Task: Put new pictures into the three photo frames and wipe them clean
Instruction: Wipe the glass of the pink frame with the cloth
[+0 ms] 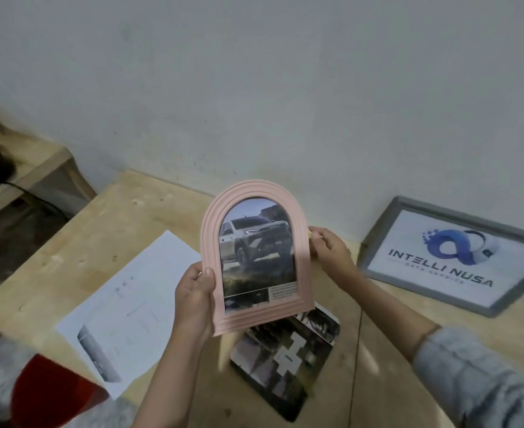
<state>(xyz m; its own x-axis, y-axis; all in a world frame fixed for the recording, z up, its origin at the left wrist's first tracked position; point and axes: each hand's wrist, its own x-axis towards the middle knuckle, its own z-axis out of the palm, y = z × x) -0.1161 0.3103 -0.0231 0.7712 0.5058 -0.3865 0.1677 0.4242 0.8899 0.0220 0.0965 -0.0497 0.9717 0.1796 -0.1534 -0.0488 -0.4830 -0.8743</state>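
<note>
Between my two grips the pink arched frame (pixel 256 254) stands upright, long axis vertical, car picture facing me. Left hand (pixel 194 293) pinches its lower-left edge, right hand (pixel 331 247) its right edge; grey frame (pixel 452 254) lies beyond the right grip, likely next.

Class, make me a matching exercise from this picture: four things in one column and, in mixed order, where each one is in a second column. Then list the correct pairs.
Things
1. pink arched frame
2. grey frame
3. white printed sheet
4. dark photo print

Places
A. flat on the wooden table, left of the hands
B. leaning against the wall at the right
C. held up between the left hand and right hand
D. flat on the table, below the lifted frame

Pairs: 1-C, 2-B, 3-A, 4-D
</note>
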